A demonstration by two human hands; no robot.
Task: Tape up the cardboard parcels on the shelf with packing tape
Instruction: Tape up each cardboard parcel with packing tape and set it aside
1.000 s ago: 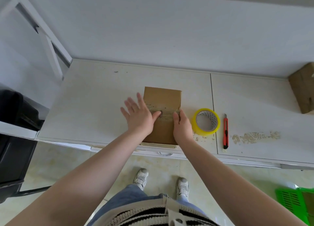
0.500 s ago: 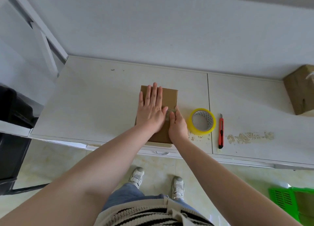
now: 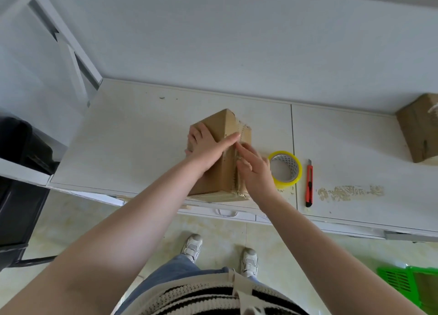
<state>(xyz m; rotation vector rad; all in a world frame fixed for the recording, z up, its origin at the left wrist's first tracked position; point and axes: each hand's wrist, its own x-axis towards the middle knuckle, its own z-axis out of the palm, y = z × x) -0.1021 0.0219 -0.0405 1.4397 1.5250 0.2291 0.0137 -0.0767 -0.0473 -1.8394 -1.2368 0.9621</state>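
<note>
Head view: left hand (image 3: 203, 148) grips the tilted brown cardboard parcel (image 3: 225, 134) while the right hand (image 3: 254, 170), fingers flat, presses tape. It could tip toward three o'clock — onto the yellow tape roll (image 3: 285, 168).

left hand (image 3: 206, 148) grips cardboard parcel (image 3: 227, 134), tipped up on edge on shelf (image 3: 132, 144). right hand (image 3: 254, 170) fingers flat on its taped seam. tape roll (image 3: 285, 168) just right of right hand, red cutter (image 3: 309, 183) beyond it.

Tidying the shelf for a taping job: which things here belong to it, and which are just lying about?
Belong: cardboard parcel held by left hand and right hand; tape roll; red cutter; second parcel.
Lying about: green basket; black bins.
</note>
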